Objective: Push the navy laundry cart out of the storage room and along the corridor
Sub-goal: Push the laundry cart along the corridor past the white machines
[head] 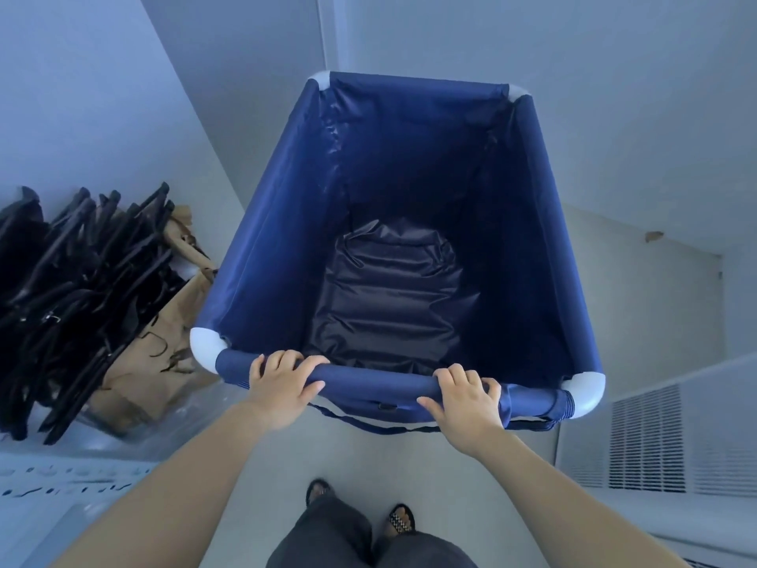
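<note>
The navy laundry cart (270, 223) stands right in front of me, a deep fabric bin with white corner pieces and an empty dark bottom. Its near top rail (377, 381) runs across the lower middle of the view. My left hand (282, 383) is wrapped over the left part of that rail. My right hand (467, 399) grips the rail further right, fingers curled over the top. Both arms reach forward from the bottom of the frame. The cart's wheels are hidden below the fabric.
A pile of black hangers (69, 289) and a brown paper bag (164, 354) sit in a clear bin at the left, close to the cart's corner. White walls enclose the far end. A louvred white panel (647, 440) stands at the right. My feet (360, 510) are on pale floor.
</note>
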`<state>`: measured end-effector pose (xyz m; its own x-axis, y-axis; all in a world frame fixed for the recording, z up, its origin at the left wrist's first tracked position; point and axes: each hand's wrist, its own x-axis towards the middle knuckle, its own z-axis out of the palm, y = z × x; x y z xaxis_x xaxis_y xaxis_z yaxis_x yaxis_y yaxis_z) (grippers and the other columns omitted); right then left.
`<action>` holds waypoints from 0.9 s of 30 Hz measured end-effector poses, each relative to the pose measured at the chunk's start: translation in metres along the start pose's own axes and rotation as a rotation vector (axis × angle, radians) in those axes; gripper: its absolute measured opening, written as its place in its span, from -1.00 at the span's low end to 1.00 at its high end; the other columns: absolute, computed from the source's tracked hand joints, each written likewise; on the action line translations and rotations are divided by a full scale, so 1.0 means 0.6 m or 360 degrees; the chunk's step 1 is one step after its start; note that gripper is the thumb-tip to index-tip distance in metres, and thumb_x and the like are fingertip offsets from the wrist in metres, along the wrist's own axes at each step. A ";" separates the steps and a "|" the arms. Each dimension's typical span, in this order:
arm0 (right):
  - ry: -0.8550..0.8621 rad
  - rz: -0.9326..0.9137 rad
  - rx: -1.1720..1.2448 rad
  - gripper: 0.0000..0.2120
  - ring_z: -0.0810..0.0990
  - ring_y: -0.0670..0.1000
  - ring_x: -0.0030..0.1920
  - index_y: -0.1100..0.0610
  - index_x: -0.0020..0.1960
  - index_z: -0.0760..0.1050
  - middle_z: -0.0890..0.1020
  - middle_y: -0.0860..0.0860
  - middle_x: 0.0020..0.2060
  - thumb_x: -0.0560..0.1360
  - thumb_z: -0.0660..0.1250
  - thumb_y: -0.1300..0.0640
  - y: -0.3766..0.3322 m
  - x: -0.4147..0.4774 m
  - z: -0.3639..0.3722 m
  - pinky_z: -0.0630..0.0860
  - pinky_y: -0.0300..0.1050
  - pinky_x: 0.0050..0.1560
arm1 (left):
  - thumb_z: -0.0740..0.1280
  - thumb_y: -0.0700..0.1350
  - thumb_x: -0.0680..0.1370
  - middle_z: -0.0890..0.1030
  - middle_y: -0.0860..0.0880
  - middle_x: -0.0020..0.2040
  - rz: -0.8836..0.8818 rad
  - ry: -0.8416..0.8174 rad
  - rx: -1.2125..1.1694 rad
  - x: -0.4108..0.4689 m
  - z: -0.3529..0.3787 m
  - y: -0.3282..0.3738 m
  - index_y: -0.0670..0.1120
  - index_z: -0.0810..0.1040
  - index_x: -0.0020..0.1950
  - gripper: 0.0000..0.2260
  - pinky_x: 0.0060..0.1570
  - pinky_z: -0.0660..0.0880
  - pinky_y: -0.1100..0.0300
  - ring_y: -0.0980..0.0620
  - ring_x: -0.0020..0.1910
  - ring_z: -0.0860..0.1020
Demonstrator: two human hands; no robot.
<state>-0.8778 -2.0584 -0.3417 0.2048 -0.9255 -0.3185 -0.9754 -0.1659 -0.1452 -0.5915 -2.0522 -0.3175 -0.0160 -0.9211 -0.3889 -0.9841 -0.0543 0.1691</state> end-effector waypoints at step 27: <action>0.0114 0.0218 -0.0205 -0.56 0.41 -0.04 0.16 -0.06 0.28 0.30 0.43 -0.14 0.16 0.53 0.02 -0.28 0.041 0.356 -0.125 0.18 -0.02 0.30 | 0.11 0.22 0.56 0.52 0.12 0.15 0.0552 0.0193 0.0155 0.408 -0.158 -0.042 0.11 0.34 0.28 -0.65 0.13 0.27 0.11 0.02 0.12 0.47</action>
<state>-0.8642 -2.2854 -0.3431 0.0677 -0.9636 -0.2586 -0.9971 -0.0747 0.0170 -0.5541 -2.3129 -0.3310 -0.3357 -0.9177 -0.2127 -0.9363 0.3002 0.1825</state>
